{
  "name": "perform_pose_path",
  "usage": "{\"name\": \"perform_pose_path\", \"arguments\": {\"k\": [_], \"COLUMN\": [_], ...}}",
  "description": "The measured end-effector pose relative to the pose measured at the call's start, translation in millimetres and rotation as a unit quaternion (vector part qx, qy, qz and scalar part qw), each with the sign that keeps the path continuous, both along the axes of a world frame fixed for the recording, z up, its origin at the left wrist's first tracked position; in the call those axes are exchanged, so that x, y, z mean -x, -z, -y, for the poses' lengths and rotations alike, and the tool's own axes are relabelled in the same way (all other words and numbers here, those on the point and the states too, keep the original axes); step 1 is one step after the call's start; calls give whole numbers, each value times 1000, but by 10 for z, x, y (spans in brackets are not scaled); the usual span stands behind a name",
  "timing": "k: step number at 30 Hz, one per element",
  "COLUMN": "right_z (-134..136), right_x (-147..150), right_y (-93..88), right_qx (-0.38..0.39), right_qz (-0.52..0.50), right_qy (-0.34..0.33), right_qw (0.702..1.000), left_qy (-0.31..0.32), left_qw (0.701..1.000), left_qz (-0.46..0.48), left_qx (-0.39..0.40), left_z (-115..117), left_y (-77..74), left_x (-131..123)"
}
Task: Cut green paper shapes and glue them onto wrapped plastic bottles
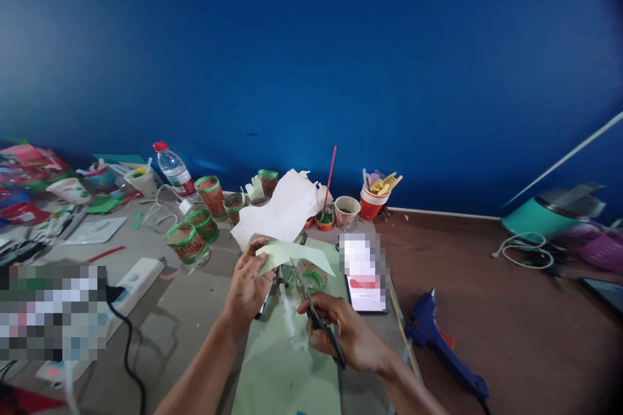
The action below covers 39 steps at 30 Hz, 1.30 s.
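Observation:
My left hand (249, 285) pinches a pale green piece of paper (292, 254) and holds it up over the table. My right hand (348, 331) grips black-handled scissors (316, 314), whose blades point up and touch the paper's lower edge. Under both hands lies a larger pale green sheet (287, 369). A white cut-out sheet (280, 211) sits just behind the held paper.
Green-rimmed brown cups (187, 241) and a water bottle (174, 170) stand at left. A power strip (131, 285) with a black cable lies near left. A phone (365, 285) and a blue glue gun (438, 340) lie to the right. Cups with tools (374, 198) line the blue wall.

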State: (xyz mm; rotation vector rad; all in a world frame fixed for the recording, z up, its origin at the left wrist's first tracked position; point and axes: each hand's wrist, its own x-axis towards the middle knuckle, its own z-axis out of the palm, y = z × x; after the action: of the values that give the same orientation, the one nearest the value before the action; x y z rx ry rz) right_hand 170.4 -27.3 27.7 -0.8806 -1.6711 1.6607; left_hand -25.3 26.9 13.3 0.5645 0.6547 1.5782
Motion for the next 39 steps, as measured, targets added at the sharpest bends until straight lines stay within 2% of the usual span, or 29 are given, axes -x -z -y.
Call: {"name": "perform_pose_path", "arguments": {"k": [8, 15, 21, 28, 33, 36, 39], "right_z": [-18, -7, -18, -37, -36, -30, -19], "right_x": [26, -9, -39, -121, -46, -10, 10], "right_y": [44, 13, -6, -143, -91, -1, 54], "right_qx": [68, 20, 51, 69, 101, 55, 11], "right_qz": [-8, 29, 62, 52, 80, 94, 105], "right_qy": [7, -20, -31, -143, -76, -26, -9], "right_qw": [998, 999, 996, 986, 989, 994, 994], "left_qy": [29, 58, 52, 44, 21, 24, 14], "left_qw": [997, 995, 992, 993, 996, 996, 996], "left_qz": [45, 61, 91, 97, 80, 73, 74], "left_qx": [58, 53, 65, 52, 44, 36, 38], "left_z": [-26, -17, -20, -44, -48, -39, -34], "left_y": [-17, -78, -43, -31, 17, 30, 33], "left_x": [-5, 23, 74, 60, 39, 26, 16]}}
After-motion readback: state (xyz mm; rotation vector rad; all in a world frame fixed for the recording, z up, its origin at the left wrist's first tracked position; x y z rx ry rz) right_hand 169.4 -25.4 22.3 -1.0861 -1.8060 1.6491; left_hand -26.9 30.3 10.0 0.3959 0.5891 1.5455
